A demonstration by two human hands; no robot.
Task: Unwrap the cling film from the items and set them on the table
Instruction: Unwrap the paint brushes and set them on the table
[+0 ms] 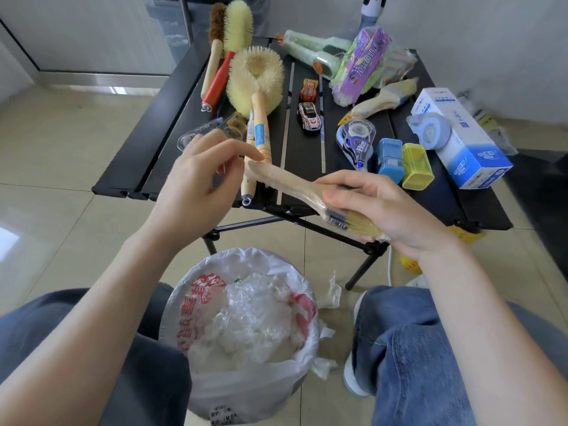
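We hold a film-wrapped paintbrush (295, 187) over the near edge of the table (307, 155). Our right hand (378, 207) is curled round its bristle end; our left hand (199, 179) pinches the film at the handle tip. Behind the brush, on the table, lie a round brush (255, 78) and two toy cars (309, 103). Below it stands a bin (246, 327) filled with crumpled film.
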